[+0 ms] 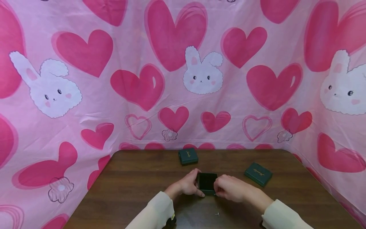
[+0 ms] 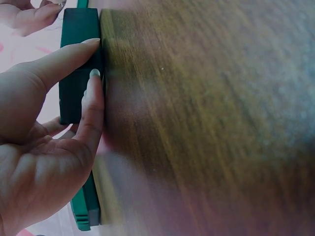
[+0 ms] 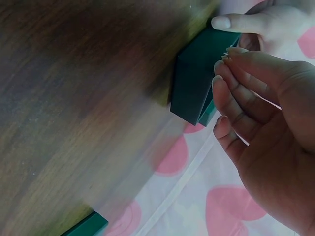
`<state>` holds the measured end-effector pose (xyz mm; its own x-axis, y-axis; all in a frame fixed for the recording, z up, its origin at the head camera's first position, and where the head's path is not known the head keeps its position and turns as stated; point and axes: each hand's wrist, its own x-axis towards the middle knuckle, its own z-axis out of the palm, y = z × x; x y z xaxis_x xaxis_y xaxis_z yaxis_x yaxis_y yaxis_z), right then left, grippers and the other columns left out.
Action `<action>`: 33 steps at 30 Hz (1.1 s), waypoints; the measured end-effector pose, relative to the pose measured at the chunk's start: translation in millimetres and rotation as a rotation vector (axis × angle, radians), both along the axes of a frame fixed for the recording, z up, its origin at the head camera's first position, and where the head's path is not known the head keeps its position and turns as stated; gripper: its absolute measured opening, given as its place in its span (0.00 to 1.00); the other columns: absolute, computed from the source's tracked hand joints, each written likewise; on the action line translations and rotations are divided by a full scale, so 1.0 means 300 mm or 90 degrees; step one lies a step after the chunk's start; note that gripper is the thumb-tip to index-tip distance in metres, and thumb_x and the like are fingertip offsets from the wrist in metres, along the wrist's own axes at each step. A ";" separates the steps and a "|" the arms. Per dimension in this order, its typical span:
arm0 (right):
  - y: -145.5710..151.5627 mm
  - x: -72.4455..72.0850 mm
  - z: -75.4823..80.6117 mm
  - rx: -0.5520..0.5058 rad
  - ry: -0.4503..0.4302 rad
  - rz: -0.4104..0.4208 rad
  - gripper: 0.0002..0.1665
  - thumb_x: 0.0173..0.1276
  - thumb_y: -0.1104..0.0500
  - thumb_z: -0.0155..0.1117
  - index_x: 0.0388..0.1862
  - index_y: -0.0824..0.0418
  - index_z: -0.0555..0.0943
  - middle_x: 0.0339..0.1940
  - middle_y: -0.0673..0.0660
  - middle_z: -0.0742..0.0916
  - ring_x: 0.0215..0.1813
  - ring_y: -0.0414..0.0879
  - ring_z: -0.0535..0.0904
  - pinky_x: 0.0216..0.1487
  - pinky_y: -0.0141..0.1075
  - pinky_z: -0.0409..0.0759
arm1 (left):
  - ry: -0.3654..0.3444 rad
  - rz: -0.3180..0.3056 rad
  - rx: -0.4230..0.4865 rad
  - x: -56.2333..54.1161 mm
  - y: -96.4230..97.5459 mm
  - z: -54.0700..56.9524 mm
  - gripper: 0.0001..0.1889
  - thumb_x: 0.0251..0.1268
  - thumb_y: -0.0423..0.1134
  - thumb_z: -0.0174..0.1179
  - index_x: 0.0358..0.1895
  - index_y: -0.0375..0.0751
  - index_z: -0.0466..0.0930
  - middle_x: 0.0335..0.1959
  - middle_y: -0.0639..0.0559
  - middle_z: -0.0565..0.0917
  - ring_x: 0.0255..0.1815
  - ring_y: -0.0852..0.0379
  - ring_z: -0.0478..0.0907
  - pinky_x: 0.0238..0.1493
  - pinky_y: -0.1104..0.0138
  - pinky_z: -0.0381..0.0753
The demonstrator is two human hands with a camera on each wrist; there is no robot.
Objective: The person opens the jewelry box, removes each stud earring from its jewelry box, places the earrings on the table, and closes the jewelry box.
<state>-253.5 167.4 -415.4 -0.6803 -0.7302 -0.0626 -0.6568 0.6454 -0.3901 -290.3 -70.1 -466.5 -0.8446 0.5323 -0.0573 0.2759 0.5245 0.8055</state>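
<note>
A small dark green box [image 1: 208,192] with a black inside stands open-topped on the table in the head view. My left hand [image 1: 188,183] holds it from the left, thumb on the near side; in the left wrist view the thumb and a finger lie along the box wall [image 2: 78,29]. At the box's right edge is my right hand [image 1: 231,188]. The right wrist view shows its thumb and forefinger pinching a tiny silvery piece [image 3: 226,55], too small to name, close to the box [image 3: 189,88]. Another tiny silvery piece [image 1: 217,214] lies on the table nearer me.
Two flat dark green pieces with gold lettering lie on the brown wooden table [image 1: 137,178]: one [image 1: 188,156] at the back middle, the other [image 1: 258,174] to the right. Behind the table hangs a pink cloth [image 1: 171,98] with hearts and rabbits.
</note>
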 end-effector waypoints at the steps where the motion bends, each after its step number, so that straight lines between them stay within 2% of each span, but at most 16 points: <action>1: 0.001 0.002 -0.002 0.002 -0.006 -0.002 0.07 0.69 0.60 0.71 0.30 0.51 0.84 0.28 0.38 0.78 0.31 0.34 0.73 0.36 0.31 0.76 | 0.001 0.000 -0.002 0.000 -0.001 0.000 0.42 0.48 0.30 0.81 0.65 0.39 0.64 0.46 0.50 0.71 0.34 0.56 0.72 0.37 0.67 0.74; 16: 0.004 0.032 -0.031 0.007 0.030 0.025 0.10 0.68 0.61 0.71 0.28 0.49 0.83 0.28 0.36 0.78 0.31 0.32 0.71 0.33 0.31 0.74 | -0.001 0.005 -0.002 0.002 0.001 0.001 0.41 0.48 0.30 0.80 0.65 0.39 0.64 0.45 0.50 0.70 0.33 0.57 0.72 0.37 0.67 0.73; 23: 0.001 0.038 -0.046 -0.005 -0.026 0.027 0.06 0.70 0.61 0.70 0.32 0.52 0.86 0.30 0.37 0.81 0.30 0.30 0.75 0.34 0.29 0.78 | -0.006 0.009 -0.004 0.004 0.005 -0.005 0.44 0.47 0.30 0.81 0.68 0.36 0.63 0.43 0.51 0.71 0.31 0.57 0.73 0.35 0.67 0.73; 33: 0.002 0.050 -0.065 0.009 -0.047 0.027 0.07 0.70 0.61 0.69 0.32 0.50 0.86 0.29 0.35 0.81 0.30 0.30 0.75 0.32 0.29 0.77 | 0.004 0.008 0.006 0.003 0.005 -0.006 0.42 0.46 0.29 0.81 0.64 0.38 0.65 0.43 0.51 0.71 0.30 0.57 0.72 0.34 0.67 0.73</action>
<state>-238.5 167.9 -434.8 -0.6416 -0.7572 -0.1224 -0.6537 0.6232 -0.4292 -289.4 -68.5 -468.4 -0.8517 0.5220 -0.0473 0.2743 0.5208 0.8084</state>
